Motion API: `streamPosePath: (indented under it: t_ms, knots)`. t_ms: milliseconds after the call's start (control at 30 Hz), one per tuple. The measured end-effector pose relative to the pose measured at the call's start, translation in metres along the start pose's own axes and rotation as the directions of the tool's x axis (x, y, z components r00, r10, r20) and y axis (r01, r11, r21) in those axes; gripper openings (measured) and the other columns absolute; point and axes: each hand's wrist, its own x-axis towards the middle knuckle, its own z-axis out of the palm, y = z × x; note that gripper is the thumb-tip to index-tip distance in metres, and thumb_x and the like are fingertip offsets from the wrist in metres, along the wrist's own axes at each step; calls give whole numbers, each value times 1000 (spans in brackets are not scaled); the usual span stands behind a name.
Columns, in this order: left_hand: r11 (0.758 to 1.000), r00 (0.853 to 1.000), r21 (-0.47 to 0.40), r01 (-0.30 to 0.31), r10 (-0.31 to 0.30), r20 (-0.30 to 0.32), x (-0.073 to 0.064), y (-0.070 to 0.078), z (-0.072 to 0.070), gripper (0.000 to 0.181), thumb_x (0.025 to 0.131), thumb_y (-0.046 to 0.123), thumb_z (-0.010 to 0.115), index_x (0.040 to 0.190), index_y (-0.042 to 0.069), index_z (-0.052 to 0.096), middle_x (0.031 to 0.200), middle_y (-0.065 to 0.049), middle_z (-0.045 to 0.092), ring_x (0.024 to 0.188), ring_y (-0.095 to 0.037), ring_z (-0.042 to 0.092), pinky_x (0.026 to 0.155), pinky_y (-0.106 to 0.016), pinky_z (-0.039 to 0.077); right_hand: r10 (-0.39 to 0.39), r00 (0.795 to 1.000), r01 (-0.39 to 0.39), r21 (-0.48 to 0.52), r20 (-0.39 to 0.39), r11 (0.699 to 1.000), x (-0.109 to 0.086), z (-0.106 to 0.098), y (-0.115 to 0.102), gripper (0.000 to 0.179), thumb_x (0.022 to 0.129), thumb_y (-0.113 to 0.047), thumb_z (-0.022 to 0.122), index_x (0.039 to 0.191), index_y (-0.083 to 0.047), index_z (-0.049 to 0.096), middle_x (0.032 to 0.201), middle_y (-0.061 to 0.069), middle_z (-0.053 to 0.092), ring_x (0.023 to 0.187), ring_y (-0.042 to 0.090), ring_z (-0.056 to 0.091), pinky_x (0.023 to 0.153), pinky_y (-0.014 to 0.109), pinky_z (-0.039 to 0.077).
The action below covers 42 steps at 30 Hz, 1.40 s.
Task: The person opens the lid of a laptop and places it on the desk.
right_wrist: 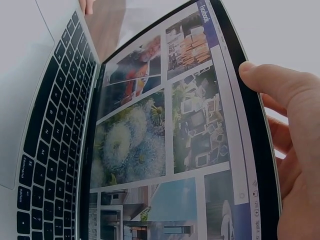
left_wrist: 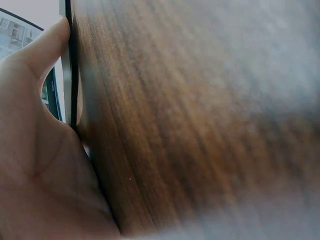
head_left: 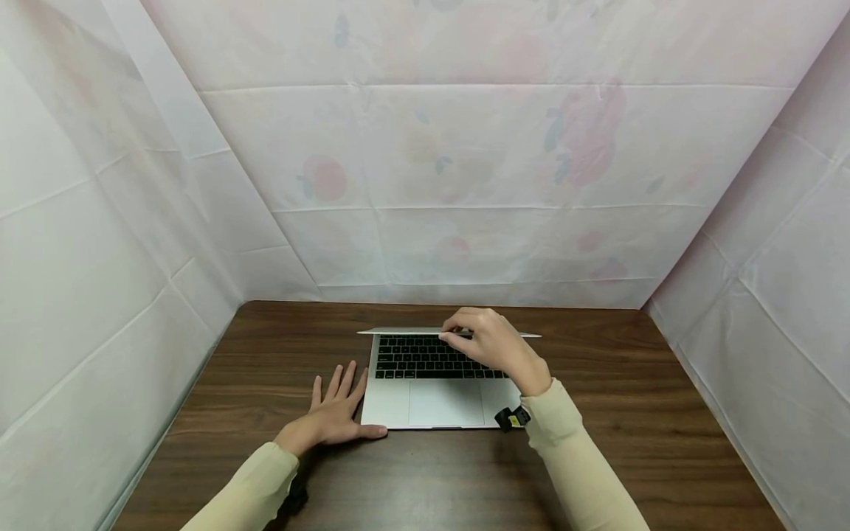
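Observation:
A silver laptop (head_left: pixel 388 404) lies on the wooden table, its lid partly raised and seen nearly edge-on in the head view. In the right wrist view its lit screen (right_wrist: pixel 132 135) shows a page of photos, beside the black keyboard (right_wrist: pixel 50 120). My right hand (head_left: pixel 494 343) pinches the lid's top edge, thumb on the screen's border and fingers behind. To the left of the laptop, my left hand (head_left: pixel 332 422) is spread on the table, with its thumb (left_wrist: pixel 47 47) against the laptop's front left corner.
The brown wood-grain table (head_left: pixel 637 413) extends around the laptop. Pale patterned fabric (head_left: pixel 458 177) hangs behind the table, with more white sheets (head_left: pixel 86 258) at both sides. A small black device (head_left: pixel 513 418) is at the right wrist.

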Motion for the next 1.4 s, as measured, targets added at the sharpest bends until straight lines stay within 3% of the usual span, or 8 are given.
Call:
streamPosePath:
  t_ms: [200, 433, 800, 1200, 1400]
  knots:
    - [1000, 1000, -11, -5, 5, -1, -1, 2, -1, 131, 73, 94, 55, 168, 17, 7, 174, -12, -12, 159, -39, -15, 117, -68, -21, 5, 1000, -5, 8, 26, 1000, 4, -2, 3, 11, 99, -24, 72, 101, -15, 78, 92, -4, 75, 72, 5, 64, 65, 24, 54]
    - [1000, 1000, -24, -9, 9, 0, -4, 5, -3, 131, 73, 94, 55, 168, 17, 6, 174, -12, -11, 159, -39, -16, 117, -67, -21, 9, 998, -12, 42, 65, 999, 10, -7, 7, 12, 100, -23, 71, 101, -14, 78, 93, 0, 76, 83, 11, 72, 75, 32, 61]
    - [1000, 1000, -15, -14, 13, -12, -1, 3, -2, 131, 73, 94, 55, 168, 17, 6, 174, -12, -10, 159, -39, -15, 118, -68, -20, 14, 995, -19, 54, 96, 998, 20, -11, 14, 13, 100, -26, 70, 100, -15, 77, 93, -2, 76, 83, 9, 72, 77, 25, 59]
    - [999, 996, -8, -35, 34, -79, -4, 4, 0, 128, 76, 91, 57, 168, 16, 10, 174, -15, -5, 159, -41, -9, 118, -69, -18, 35, 994, -35, 1, 104, 999, 23, -11, 15, 15, 101, -30, 69, 102, -17, 78, 93, -4, 77, 81, 8, 72, 73, 27, 58]
    - [994, 989, -68, -81, 72, -125, -9, 9, -4, 124, 78, 84, 64, 167, 12, 15, 173, -22, 2, 159, -46, -5, 117, -72, -17, 39, 995, -37, -21, 97, 999, 24, -12, 14, 14, 101, -30, 69, 99, -19, 77, 89, -6, 76, 76, 6, 70, 68, 25, 56]
